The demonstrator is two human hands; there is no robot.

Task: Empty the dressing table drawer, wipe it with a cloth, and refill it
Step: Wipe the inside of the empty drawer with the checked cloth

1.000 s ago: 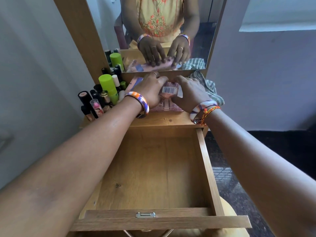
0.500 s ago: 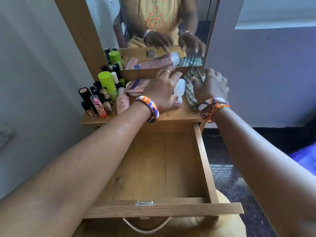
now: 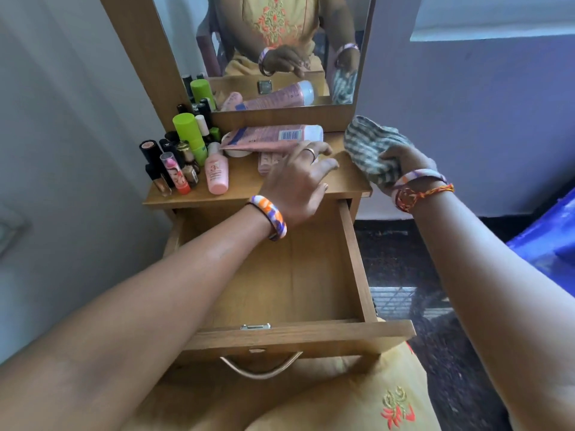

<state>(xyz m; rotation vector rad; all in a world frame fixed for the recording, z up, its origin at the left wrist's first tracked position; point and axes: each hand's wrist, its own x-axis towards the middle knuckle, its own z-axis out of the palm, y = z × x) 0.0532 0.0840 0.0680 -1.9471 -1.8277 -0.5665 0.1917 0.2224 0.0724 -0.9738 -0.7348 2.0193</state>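
Note:
The wooden drawer (image 3: pixel 354 269) is pulled out and holds nothing. My right hand (image 3: pixel 404 164) grips a grey striped cloth (image 3: pixel 368 144), lifted just off the right end of the dressing table top (image 3: pixel 345 181). My left hand (image 3: pixel 298 178) hovers over the top with relaxed fingers and holds nothing. Beyond it lies a pink tube (image 3: pixel 273 136) with a white cap, over a flat pink packet (image 3: pixel 269 158). A small pink bottle (image 3: pixel 216 172) stands to the left.
Lipsticks (image 3: pixel 174 172), dark bottles and a green-capped bottle (image 3: pixel 189 132) crowd the table's left end. A mirror (image 3: pixel 273 48) rises behind. A white wall is on the left, dark floor (image 3: pixel 435 321) and a blue object (image 3: pixel 553 237) on the right. My yellow dress (image 3: pixel 373 399) is under the drawer front.
Both hands let go of the pink tube, which now lies on the table. My right hand took hold of the striped cloth and lifted it. My left hand drew back toward the drawer.

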